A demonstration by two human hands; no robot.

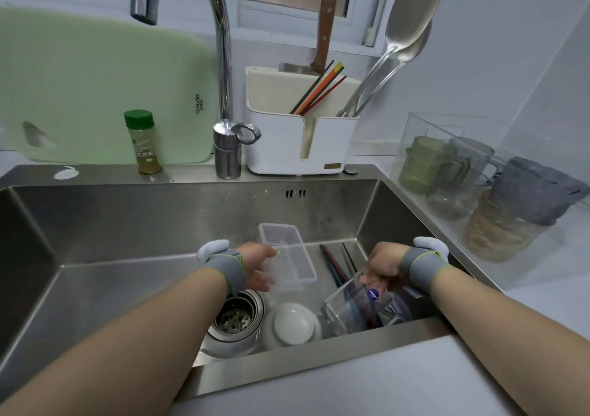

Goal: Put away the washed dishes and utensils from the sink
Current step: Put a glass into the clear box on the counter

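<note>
Inside the steel sink [159,217], my left hand [258,264] grips the near-left side of a clear rectangular plastic container [292,249]. My right hand [384,267] is closed on the rim of a clear glass jug [351,310] bearing a blue round sticker, tilted at the sink's front right. Several dark chopsticks [335,264] lie on the sink floor between the container and the jug. A white bowl [293,323] rests upside down beside the drain [234,318].
Behind the sink stand a white utensil holder [300,141] with chopsticks, a knife and metal spoons, the tall tap [220,64], a green-capped spice bottle [143,142] and a green cutting board [95,80]. On the right counter sit glass cups in a clear bin [447,166] and a cloth-covered jar [517,211].
</note>
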